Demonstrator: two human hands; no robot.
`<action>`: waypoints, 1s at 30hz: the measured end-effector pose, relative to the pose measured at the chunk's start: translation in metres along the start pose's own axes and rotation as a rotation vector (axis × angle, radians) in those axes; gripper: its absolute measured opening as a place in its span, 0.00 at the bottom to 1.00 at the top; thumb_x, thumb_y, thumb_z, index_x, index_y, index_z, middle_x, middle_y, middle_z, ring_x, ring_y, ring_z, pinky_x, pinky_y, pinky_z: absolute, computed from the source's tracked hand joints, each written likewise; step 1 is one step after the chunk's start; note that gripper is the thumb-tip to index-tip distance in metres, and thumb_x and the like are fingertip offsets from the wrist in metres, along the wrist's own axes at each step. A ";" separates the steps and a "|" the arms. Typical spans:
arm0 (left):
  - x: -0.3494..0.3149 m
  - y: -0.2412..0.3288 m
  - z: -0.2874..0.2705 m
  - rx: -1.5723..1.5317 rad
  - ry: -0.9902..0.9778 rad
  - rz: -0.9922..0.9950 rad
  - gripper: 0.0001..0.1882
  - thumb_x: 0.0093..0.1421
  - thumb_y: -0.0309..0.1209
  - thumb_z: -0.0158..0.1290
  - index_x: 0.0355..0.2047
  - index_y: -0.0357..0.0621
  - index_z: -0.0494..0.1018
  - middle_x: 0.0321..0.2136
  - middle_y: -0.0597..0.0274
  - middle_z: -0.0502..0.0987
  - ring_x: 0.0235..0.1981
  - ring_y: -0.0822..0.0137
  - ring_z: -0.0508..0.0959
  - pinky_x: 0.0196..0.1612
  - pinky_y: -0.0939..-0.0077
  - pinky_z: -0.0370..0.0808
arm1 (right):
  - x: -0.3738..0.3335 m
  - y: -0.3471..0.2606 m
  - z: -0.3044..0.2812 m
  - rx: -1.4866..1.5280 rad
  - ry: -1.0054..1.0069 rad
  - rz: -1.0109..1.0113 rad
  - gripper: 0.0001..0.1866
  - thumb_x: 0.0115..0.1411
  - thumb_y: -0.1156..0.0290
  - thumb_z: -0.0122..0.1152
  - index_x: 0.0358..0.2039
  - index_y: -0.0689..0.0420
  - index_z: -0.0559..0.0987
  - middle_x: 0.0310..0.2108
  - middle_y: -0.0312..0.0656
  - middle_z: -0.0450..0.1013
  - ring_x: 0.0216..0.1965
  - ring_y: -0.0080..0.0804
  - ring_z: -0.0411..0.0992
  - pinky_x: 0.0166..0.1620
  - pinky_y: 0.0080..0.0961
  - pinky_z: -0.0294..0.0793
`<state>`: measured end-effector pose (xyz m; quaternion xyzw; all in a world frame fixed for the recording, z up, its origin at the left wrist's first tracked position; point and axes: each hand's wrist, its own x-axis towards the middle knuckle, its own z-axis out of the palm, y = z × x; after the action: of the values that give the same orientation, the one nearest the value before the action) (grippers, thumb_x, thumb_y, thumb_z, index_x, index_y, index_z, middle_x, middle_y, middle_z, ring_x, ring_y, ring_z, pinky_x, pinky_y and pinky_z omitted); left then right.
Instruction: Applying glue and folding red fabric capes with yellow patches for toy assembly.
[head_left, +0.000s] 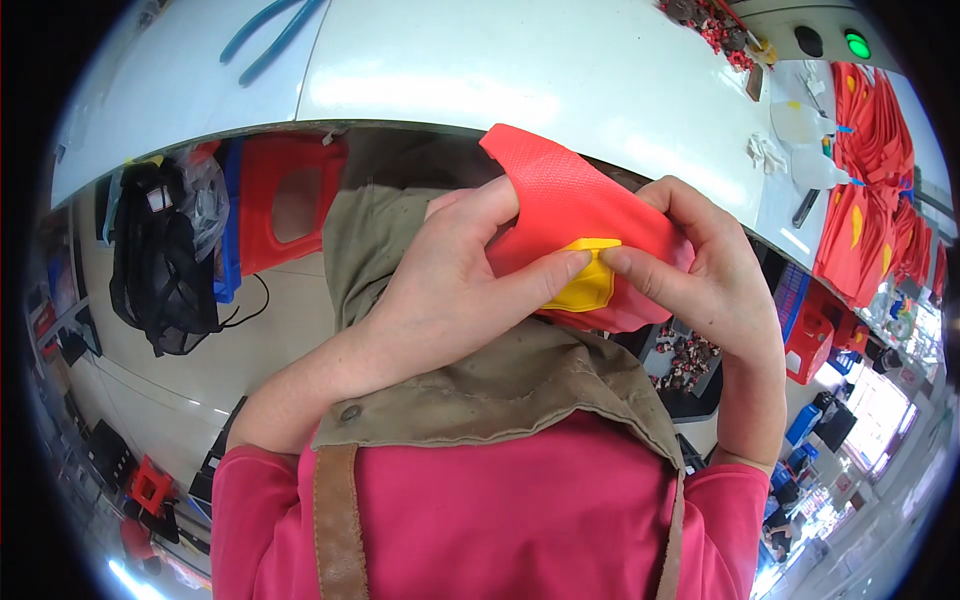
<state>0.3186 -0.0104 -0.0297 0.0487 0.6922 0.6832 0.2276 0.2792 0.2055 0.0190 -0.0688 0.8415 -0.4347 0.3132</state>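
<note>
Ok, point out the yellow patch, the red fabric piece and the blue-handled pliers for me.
yellow patch (582, 283), head view, on its bare middle between the two thumbs.
red fabric piece (560, 190), head view, on the textured upper fold.
blue-handled pliers (270, 35), head view, on the crossing handles, upper left of the white table.

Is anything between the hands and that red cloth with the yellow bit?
No. Both the left hand and right hand already grip the red cloth, thumbs meeting on its yellow patch.
</note>
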 end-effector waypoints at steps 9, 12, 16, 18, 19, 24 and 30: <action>-0.001 0.003 0.001 -0.184 0.031 -0.037 0.18 0.61 0.24 0.57 0.50 0.37 0.68 0.44 0.65 0.75 0.44 0.77 0.75 0.48 0.80 0.74 | -0.001 -0.002 0.004 -0.001 0.006 -0.026 0.14 0.54 0.70 0.69 0.34 0.60 0.73 0.29 0.29 0.69 0.33 0.14 0.64 0.38 0.14 0.66; -0.002 0.004 0.000 -0.181 0.017 -0.043 0.18 0.61 0.24 0.57 0.50 0.37 0.68 0.44 0.65 0.75 0.44 0.77 0.75 0.49 0.80 0.74 | -0.002 -0.003 0.004 -0.011 0.020 -0.025 0.14 0.54 0.69 0.70 0.34 0.60 0.73 0.29 0.29 0.69 0.33 0.14 0.64 0.37 0.14 0.66; -0.003 0.003 0.001 -0.193 0.009 -0.034 0.18 0.61 0.24 0.57 0.50 0.37 0.68 0.43 0.65 0.75 0.44 0.77 0.75 0.48 0.80 0.74 | -0.004 -0.003 0.004 -0.025 0.024 -0.040 0.15 0.54 0.69 0.70 0.35 0.60 0.73 0.29 0.29 0.69 0.32 0.14 0.64 0.37 0.14 0.66; -0.002 0.001 0.002 -0.220 0.010 -0.028 0.18 0.61 0.24 0.58 0.50 0.37 0.68 0.43 0.65 0.75 0.44 0.77 0.75 0.48 0.80 0.74 | -0.003 -0.003 0.004 -0.034 0.026 -0.043 0.15 0.53 0.69 0.70 0.35 0.60 0.73 0.29 0.29 0.69 0.32 0.14 0.64 0.37 0.14 0.66; -0.001 0.000 0.002 -0.220 0.010 -0.014 0.18 0.61 0.24 0.57 0.50 0.37 0.69 0.43 0.65 0.76 0.44 0.77 0.75 0.48 0.80 0.74 | -0.003 -0.003 0.004 -0.038 0.027 -0.048 0.15 0.53 0.69 0.70 0.35 0.61 0.73 0.29 0.29 0.69 0.32 0.14 0.64 0.37 0.14 0.66; -0.002 0.001 0.001 -0.203 0.002 0.015 0.18 0.60 0.23 0.58 0.50 0.36 0.69 0.43 0.65 0.76 0.43 0.78 0.75 0.47 0.82 0.74 | -0.004 -0.006 0.003 -0.006 0.037 -0.055 0.16 0.52 0.69 0.71 0.35 0.61 0.73 0.29 0.30 0.69 0.32 0.14 0.63 0.36 0.13 0.65; -0.012 0.064 -0.022 0.466 0.019 0.574 0.13 0.45 0.28 0.66 0.31 0.51 0.76 0.29 0.69 0.79 0.33 0.69 0.79 0.64 0.52 0.53 | -0.042 -0.048 -0.009 -0.416 0.401 -0.687 0.13 0.43 0.73 0.69 0.27 0.54 0.72 0.25 0.34 0.69 0.26 0.30 0.65 0.42 0.31 0.67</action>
<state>0.3056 -0.0310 0.0349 0.2849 0.7894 0.5438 0.0031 0.3000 0.1990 0.0795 -0.3201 0.8834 -0.3400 -0.0393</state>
